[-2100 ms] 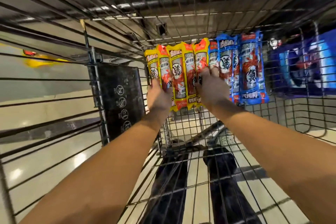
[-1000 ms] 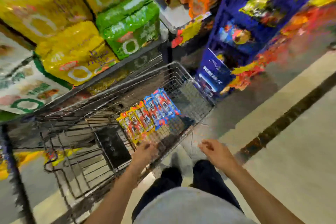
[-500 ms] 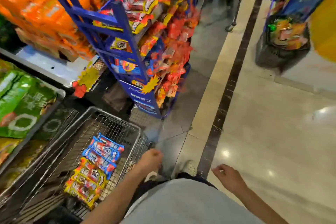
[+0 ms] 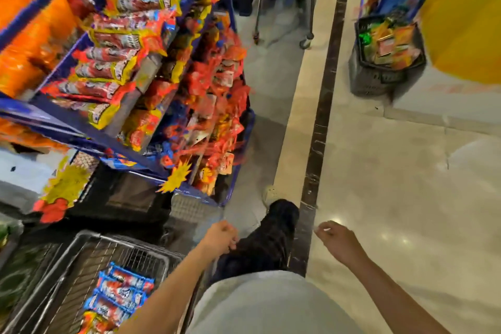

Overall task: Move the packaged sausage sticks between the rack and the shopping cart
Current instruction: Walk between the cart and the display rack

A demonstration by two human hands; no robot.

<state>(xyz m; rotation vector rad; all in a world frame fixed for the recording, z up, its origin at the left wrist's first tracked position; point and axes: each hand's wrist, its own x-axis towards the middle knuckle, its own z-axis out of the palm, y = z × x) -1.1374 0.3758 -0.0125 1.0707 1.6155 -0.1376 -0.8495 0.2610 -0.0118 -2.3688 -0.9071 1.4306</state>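
Note:
Blue and yellow packs of sausage sticks (image 4: pixel 119 295) lie side by side in the wire shopping cart (image 4: pixel 89 241) at the lower left. Above the cart stands the blue rack (image 4: pixel 81 130), its tilted shelves full of red and yellow sausage packs (image 4: pixel 108 73). My left hand (image 4: pixel 221 237) hangs in a loose fist, holding nothing, just right of the cart's corner. My right hand (image 4: pixel 334 238) is out over the floor with curled fingers, also holding nothing. Both hands are apart from the packs and the rack.
A dark basket of goods (image 4: pixel 385 62) sits on the floor at the upper right beside a yellow block (image 4: pixel 466 16). Another cart's legs (image 4: pixel 284 8) stand behind the rack. A dark floor strip (image 4: pixel 320 122) runs up the aisle. My leg and shoe (image 4: pixel 273 198) are below the rack.
Both hands have let go of the packs in the cart and pulled back. The view has swung up and right from the cart to the rack and aisle.

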